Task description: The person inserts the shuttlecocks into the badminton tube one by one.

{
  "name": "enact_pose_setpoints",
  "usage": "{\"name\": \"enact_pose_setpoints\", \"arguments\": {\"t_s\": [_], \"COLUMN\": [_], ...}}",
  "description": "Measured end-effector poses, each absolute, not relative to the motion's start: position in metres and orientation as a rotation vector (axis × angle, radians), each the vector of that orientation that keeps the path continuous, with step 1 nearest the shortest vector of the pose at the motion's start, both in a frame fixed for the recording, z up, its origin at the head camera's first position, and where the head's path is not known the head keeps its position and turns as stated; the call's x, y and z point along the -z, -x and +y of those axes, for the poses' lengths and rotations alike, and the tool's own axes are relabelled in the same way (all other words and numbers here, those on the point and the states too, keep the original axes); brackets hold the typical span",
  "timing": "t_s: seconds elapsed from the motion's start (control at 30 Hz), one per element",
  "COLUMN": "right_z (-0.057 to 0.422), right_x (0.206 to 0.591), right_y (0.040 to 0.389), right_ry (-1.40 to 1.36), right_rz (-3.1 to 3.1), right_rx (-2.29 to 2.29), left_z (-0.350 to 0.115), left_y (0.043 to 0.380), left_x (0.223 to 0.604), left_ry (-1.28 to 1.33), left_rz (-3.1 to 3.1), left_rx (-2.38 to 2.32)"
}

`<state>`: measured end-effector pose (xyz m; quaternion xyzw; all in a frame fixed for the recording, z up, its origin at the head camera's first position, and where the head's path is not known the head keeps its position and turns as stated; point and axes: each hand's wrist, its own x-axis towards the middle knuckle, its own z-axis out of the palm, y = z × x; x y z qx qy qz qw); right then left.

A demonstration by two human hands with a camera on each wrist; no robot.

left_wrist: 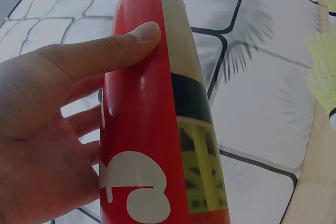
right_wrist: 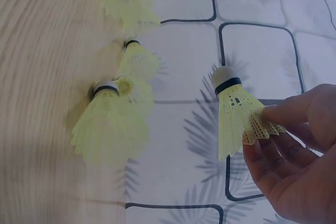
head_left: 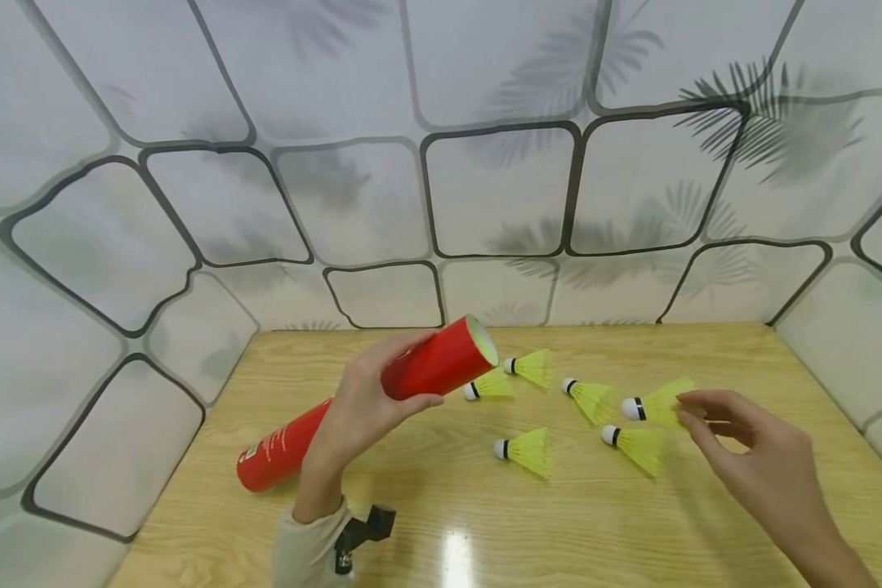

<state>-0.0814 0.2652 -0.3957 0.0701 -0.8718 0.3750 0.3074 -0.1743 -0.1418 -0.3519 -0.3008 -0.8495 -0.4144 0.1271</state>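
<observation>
A: Nearest entries first, please.

B: Item one: a pale sleeve (head_left: 301, 549) is carrying a black wrist mount (head_left: 380, 523). Just beyond, the left hand (head_left: 360, 408) is gripping a red tube (head_left: 441, 359) round its middle, thumb lying along the side. The tube is slanting away to the right, open mouth foremost. Whether its lower end is touching the table, I cannot tell; likewise what it is containing.

A: And the other hand?

B: Item two: the right hand (head_left: 772, 461) is pinching one yellow shuttlecock (head_left: 657, 403) by its skirt, between thumb and fingers. The white cork is facing the tube; the two are standing well apart.

A: Step in hand?

B: I am judging it as presenting that shuttlecock, cork first, to the tube. The next move is probably calling for a level approach, cork lining up with the mouth, skirt staying uncrushed.

A: Farther back?

B: On the wooden table (head_left: 573, 531), five loose pieces are lying: front-left shuttlecock (head_left: 529, 452), front-right shuttlecock (head_left: 641, 449), middle shuttlecock (head_left: 591, 400), mouth-side shuttlecock (head_left: 492, 384), rearmost shuttlecock (head_left: 532, 367).

A: Last entry?

B: A patterned backdrop (head_left: 500, 192), white with dark outlines and leaf shapes, is closing off the rear.
</observation>
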Motion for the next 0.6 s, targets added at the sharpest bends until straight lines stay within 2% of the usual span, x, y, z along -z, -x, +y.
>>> {"name": "enact_pose_setpoints", "arguments": {"t_s": [0.6], "right_z": [0.232], "right_x": [0.372], "right_y": [0.100], "right_ry": [-0.324], "right_rz": [-2.172], "right_rx": [-1.166], "left_z": [-0.139], "left_y": [0.173], "left_x": [0.351], "left_ry": [0.891], "left_rz": [-2.480], "left_rx": [1.221]}}
